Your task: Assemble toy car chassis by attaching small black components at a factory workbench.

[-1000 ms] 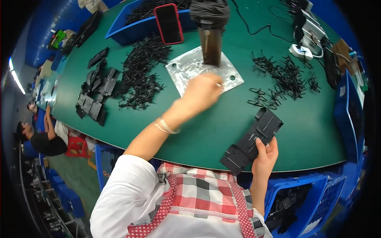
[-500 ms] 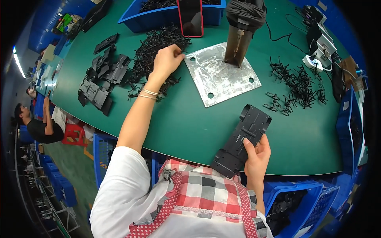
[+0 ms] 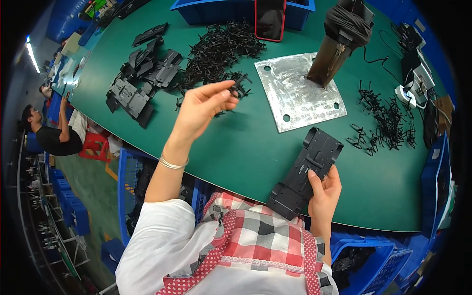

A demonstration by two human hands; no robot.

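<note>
My right hand (image 3: pixel 324 192) grips a long black plastic panel (image 3: pixel 305 172) at the near edge of the green table (image 3: pixel 246 147). My left hand (image 3: pixel 204 105) is raised over the table, pinching a small black plastic clip piece (image 3: pixel 239 84) between fingertips. Just beyond it lies a heap of tangled black clip pieces (image 3: pixel 219 49). A silver metal plate (image 3: pixel 297 91) with corner holes lies flat at centre, a dark post-like tool (image 3: pixel 339 44) standing on it.
A stack of black panels (image 3: pixel 142 81) lies at the left. Loose black clips (image 3: pixel 388 120) are scattered at the right. A phone (image 3: pixel 269 18) leans on a blue bin (image 3: pixel 236 10). Cables and a device (image 3: pixel 413 78) sit far right. Another person (image 3: pixel 49 135) sits at left.
My left hand has drawn back from the clip heap toward me, lifting a small clip piece. The right hand keeps holding the black panel in about the same place.
</note>
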